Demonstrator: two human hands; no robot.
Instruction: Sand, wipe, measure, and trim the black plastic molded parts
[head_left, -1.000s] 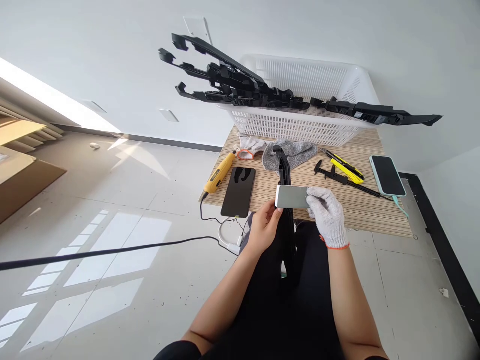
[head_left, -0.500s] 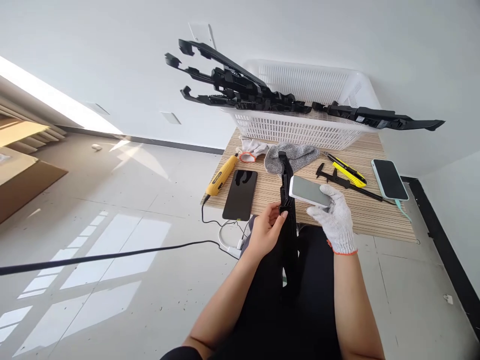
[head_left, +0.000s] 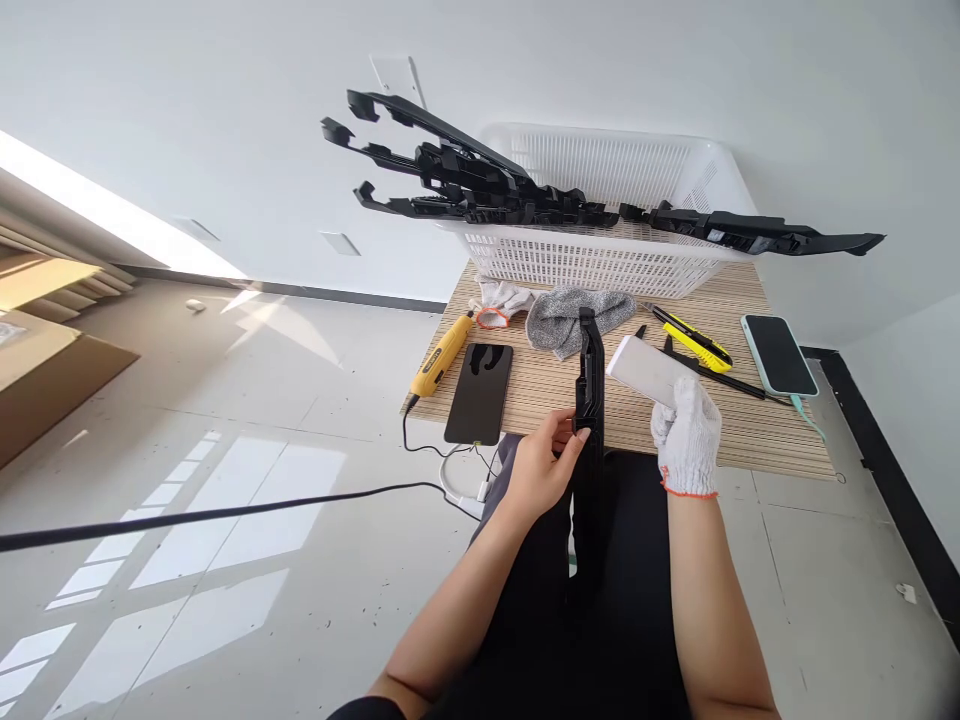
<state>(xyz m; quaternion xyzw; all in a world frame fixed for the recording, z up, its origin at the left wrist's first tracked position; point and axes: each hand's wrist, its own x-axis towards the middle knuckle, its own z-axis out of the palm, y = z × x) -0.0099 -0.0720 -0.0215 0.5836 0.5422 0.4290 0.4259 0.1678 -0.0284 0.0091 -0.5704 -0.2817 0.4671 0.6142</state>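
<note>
My bare left hand [head_left: 546, 462] is closed on a long black plastic part [head_left: 592, 375], thumb and fingers gripping it near the table's front edge. The part stands nearly upright in view; its lower end blends into my dark clothing. In a white knit glove, my right hand [head_left: 688, 440] grips a flat rectangular block [head_left: 646, 366], pale on the side now facing me. The block is apart from the black part, to its right. Behind the part's top lies a grey cloth [head_left: 559, 322]. Black calipers [head_left: 731, 383] lie partly hidden behind the block.
A white basket [head_left: 592, 262] at the back holds several black plastic parts [head_left: 495, 190] that stick out on both sides. On the striped table [head_left: 750, 440] lie a yellow corded tool [head_left: 442, 357], a dark phone [head_left: 478, 393], a glove [head_left: 504, 300], a yellow cutter [head_left: 697, 345] and a charging phone [head_left: 780, 355].
My right hand has moved right and turned the block, so its pale side shows in place of the grey face. The black part and my left hand have shifted slightly right.
</note>
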